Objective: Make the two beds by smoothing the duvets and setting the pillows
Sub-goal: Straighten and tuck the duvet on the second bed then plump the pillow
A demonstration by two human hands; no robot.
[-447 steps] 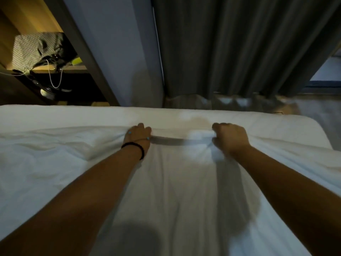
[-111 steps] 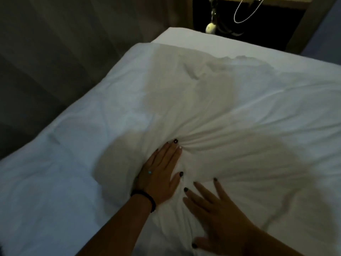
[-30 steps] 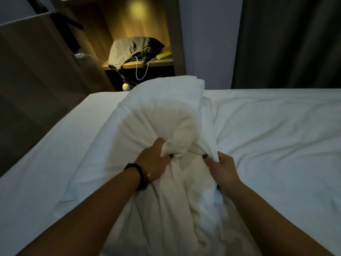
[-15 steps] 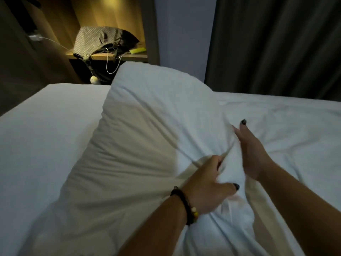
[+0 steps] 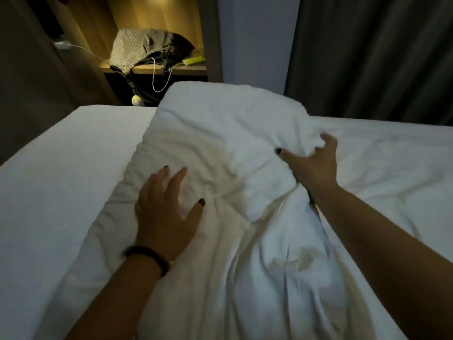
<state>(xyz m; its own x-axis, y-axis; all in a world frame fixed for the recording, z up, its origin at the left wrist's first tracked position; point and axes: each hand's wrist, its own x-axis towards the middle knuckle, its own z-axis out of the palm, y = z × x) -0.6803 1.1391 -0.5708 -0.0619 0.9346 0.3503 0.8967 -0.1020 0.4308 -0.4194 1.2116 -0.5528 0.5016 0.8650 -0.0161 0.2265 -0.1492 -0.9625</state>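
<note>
A white pillow [image 5: 220, 133] lies on the white bed [image 5: 61, 163], its far end raised toward the headboard wall. My left hand [image 5: 166, 212] lies flat on the pillow's near left part with fingers spread. My right hand [image 5: 316, 165] touches the pillow's right edge, fingers spread and slightly bent, thumb on the top face. The crumpled white duvet [image 5: 269, 278] bunches up below the pillow, between my arms, and spreads to the right.
A lit wooden niche [image 5: 157, 20] behind the bed holds a dotted bag [image 5: 137, 49] with black straps and a white cable hanging down. A dark curtain [image 5: 372, 52] hangs at the back right. A dark wood panel stands at the left.
My left hand let go of the pillow's corner and moved left to lie flat on it. The right hand slid up along the pillow's right edge. The pillow has dropped lower onto the bed.
</note>
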